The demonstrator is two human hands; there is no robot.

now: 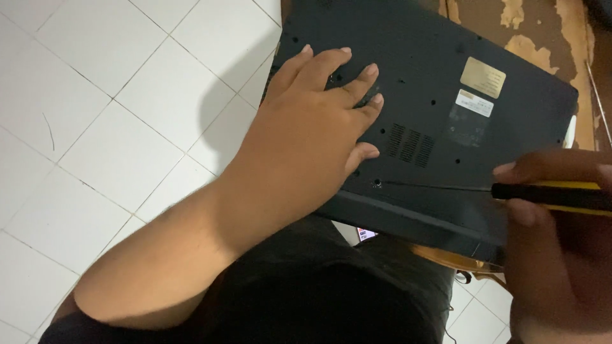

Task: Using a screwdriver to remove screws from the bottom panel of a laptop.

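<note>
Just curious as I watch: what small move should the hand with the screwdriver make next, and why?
Probably turn the screwdriver in place: its tip already sits at a screw hole near the laptop's edge, the right hand grips the handle, and the left hand lies flat on the base.

Worn wooden table [542, 32] at the far right, brown top with pale patches where the finish has flaked off, its rounded edge showing near me under the laptop. Dark laptop [440, 83] lies bottom-up directly on it, tilted, near-left corner hanging past the edge over my lap. White tiled floor [95, 114] fills the left, with a thin dark mark on one tile.
</note>
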